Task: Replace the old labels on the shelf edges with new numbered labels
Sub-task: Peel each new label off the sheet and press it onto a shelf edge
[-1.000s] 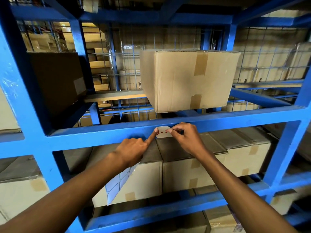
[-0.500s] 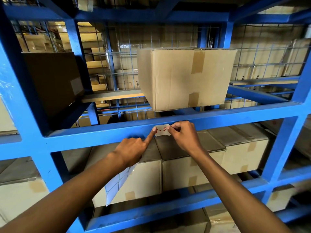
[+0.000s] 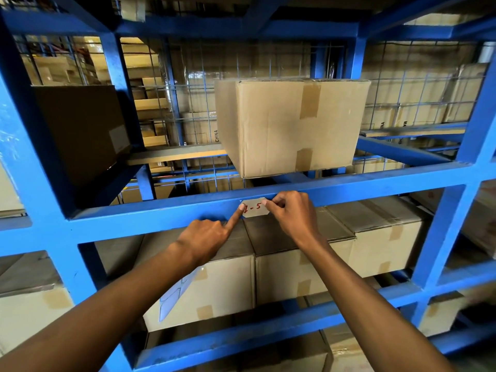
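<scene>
On the blue shelf beam (image 3: 161, 217), white label (image 3: 255, 207) marked "2 - 5", left hand (image 3: 205, 237) index fingertip pressing its left edge, other fingers curled, right hand (image 3: 291, 214) pinching its right edge.

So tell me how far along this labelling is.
Done: nothing finished shows. In hand: a white label with red writing sits on the beam; left hand presses its left end with one finger, right hand pinches the right. Left: other beams show no labels.
</scene>
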Demonstrator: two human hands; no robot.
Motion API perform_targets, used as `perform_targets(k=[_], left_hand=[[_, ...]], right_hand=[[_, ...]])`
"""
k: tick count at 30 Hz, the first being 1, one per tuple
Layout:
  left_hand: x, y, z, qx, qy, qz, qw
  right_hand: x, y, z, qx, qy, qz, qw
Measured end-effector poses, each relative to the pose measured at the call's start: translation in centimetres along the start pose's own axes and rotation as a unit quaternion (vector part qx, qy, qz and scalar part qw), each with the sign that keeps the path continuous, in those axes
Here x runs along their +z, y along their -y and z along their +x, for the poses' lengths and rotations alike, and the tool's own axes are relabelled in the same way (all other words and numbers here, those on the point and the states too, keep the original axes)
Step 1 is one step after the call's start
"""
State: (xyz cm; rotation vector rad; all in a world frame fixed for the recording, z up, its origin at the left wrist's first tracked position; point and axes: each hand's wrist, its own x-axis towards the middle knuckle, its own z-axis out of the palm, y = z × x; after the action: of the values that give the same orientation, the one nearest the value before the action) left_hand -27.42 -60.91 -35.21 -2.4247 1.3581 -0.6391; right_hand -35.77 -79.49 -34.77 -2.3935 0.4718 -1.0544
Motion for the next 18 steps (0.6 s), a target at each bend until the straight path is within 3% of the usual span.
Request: perform_targets(k=[4, 8, 12, 18], left_hand=[[-0.4, 0.2, -0.2, 0.008, -0.008, 0.018, 1.0], [-0.8, -0.3, 0.0, 0.016, -0.027, 0.017, 0.999], [-0.6, -0.4, 0.5, 0.029, -0.024, 0.011, 0.999], [-0.6, 0.4, 0.2, 0.031, -0.014, 0.016, 0.999]], right_hand=[[-1.0, -1.6, 0.0, 0.018, -0.022, 0.011, 1.0], [-1.0, -1.6, 0.5, -0.118, -0.038, -0.043, 0.991], [-0.4, -0.7, 2.5, -0.188, 0.019, -0.131, 0.973], [-1.5, -1.0, 5.4, -0.194, 0.131, -0.034, 0.972]])
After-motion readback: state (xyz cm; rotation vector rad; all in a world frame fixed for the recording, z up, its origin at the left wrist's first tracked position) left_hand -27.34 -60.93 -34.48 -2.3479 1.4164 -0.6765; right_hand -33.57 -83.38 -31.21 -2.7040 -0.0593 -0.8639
